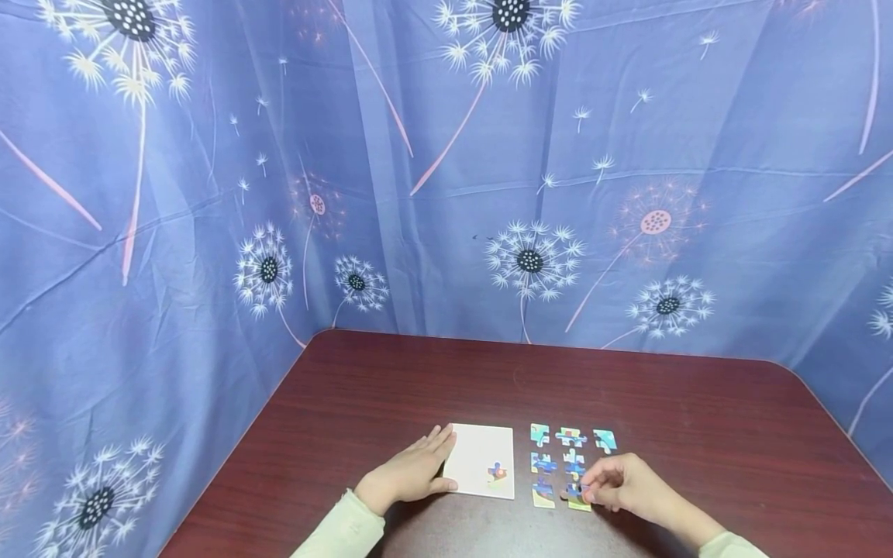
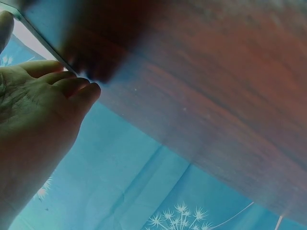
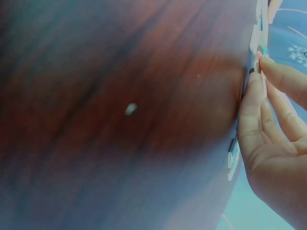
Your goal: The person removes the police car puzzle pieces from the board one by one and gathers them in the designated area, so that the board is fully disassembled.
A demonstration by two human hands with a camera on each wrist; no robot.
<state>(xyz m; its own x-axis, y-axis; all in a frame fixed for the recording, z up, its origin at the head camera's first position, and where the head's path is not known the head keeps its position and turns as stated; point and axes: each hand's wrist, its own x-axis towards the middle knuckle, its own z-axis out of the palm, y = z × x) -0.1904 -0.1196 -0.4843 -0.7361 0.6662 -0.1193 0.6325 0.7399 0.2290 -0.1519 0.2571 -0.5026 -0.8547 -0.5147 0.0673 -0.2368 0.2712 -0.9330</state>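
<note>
A square white board [image 1: 477, 453] lies on the table, with a small colourful jigsaw piece or picture [image 1: 497, 472] at its lower right corner. My left hand [image 1: 417, 468] rests along the board's left edge, fingers extended and thumb near the lower corner; the left wrist view shows this hand [image 2: 43, 105] at the board's edge. To the right of the board, several jigsaw pieces [image 1: 543, 463] lie in loose rows. My right hand [image 1: 621, 488] is at the bottom row, thumb and index finger pinching a jigsaw piece [image 1: 584, 490] that the fingers mostly hide.
The dark red wooden table [image 1: 391, 380] has rounded far corners. Blue curtains [image 1: 446, 232] with dandelion prints hang behind it and at the sides. One jigsaw piece [image 1: 605, 441] lies at the upper right of the group, beyond my right hand.
</note>
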